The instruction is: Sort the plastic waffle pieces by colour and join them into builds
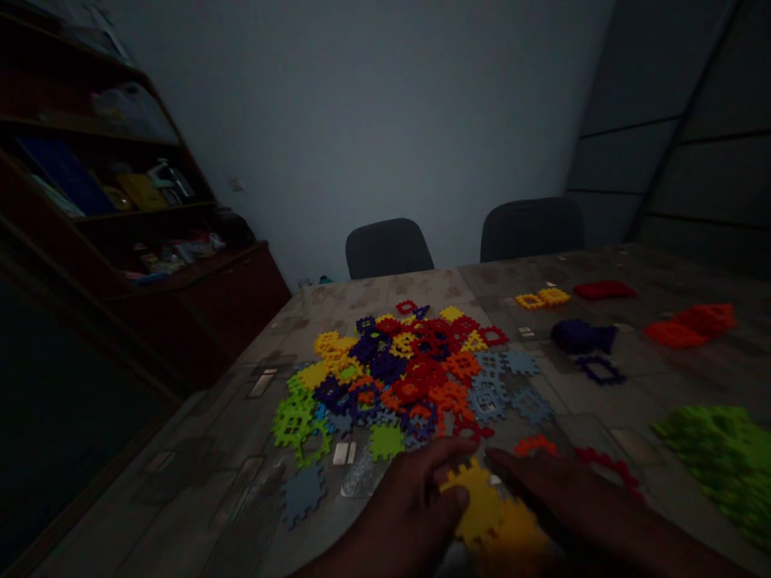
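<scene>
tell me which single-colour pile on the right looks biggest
The lime-green pile, at the near right edge of view: it looks broader and fuller than the orange pile, purple pile, red pile or yellow pile.

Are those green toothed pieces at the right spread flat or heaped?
Heaped: the green pieces overlap in a thick mound, rising above the table.

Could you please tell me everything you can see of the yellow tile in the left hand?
The yellow tile is flat, solid-faced and toothed along its visible edges, apparently plastic. It is tilted, next to blurred yellow pieces. The thumb of the left hand overlaps one side; whether the right hand touches it is unclear.
</scene>
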Demonstrator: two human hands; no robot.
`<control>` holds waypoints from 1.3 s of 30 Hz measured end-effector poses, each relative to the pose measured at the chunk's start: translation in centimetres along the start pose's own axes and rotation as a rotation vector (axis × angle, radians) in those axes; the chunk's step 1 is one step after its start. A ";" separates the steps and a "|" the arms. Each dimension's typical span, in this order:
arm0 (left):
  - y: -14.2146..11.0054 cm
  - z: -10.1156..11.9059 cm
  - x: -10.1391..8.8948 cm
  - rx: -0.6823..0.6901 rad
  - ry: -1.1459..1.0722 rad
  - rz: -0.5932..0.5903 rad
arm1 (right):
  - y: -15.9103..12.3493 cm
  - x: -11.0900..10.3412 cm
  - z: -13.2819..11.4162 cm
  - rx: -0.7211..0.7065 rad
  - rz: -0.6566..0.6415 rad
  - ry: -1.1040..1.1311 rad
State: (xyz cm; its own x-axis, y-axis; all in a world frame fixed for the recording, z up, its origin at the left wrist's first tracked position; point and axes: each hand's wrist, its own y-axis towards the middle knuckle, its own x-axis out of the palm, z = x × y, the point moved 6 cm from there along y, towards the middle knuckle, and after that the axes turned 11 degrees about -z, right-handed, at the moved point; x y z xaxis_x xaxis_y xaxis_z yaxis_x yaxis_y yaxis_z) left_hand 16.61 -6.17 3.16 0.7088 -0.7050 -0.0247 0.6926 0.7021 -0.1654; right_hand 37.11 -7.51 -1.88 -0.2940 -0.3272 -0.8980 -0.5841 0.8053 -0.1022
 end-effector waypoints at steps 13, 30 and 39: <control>-1.9 -1.9 0.1 0.223 1.045 -0.105 | -1.2 -3.1 -3.0 -0.065 0.072 -0.069; -3.1 -3.1 0.9 0.259 1.251 0.084 | 0.6 0.7 -2.0 -0.091 0.055 -0.103; -4.7 -4.7 0.6 0.264 1.238 0.097 | 1.4 2.5 -2.8 -0.159 0.194 -0.161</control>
State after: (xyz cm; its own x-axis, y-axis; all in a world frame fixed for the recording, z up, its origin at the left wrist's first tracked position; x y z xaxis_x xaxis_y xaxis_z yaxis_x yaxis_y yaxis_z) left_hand 13.12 -10.35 -0.74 0.2577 -0.1710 -0.9510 0.7518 0.6538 0.0861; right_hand 33.45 -8.55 -3.07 -0.2958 -0.0816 -0.9518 -0.6437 0.7532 0.1354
